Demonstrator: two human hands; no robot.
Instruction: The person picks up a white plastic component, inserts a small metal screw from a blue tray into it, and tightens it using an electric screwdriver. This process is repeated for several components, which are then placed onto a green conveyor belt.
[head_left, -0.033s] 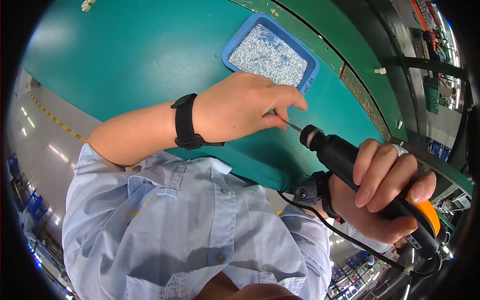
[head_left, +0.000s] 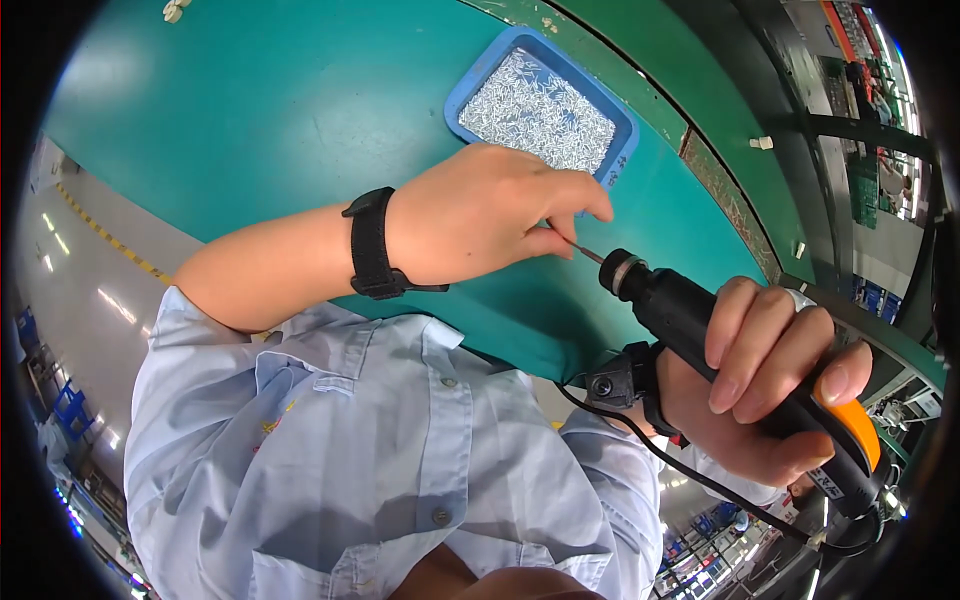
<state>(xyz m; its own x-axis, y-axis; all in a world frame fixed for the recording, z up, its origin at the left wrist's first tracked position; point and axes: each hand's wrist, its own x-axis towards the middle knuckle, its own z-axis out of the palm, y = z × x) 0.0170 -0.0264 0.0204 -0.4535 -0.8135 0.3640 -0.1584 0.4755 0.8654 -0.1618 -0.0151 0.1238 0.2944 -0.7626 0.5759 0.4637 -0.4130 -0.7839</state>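
An electric screwdriver point(head_left: 685, 315), black with an orange end, lies in the wrapped fingers of my right hand point(head_left: 765, 385). Its thin metal bit point(head_left: 588, 254) points up and left toward my left hand point(head_left: 490, 215). The left fingers are drawn together in a pinch at the bit's tip; whatever is between them is hidden, and the index finger curves above. Just beyond that hand sits a blue tray point(head_left: 455, 98) filled with many small shiny metal pins or screws point(head_left: 540, 110). The left hand overlaps the tray's near edge in view.
Both hands are over a green-topped table point(head_left: 270, 120). A dark cable point(head_left: 690, 470) runs below the screwdriver. Along the right rises a green metal frame point(head_left: 700, 90) with a worn ledge. Small white pieces point(head_left: 174, 11) lie at the far left.
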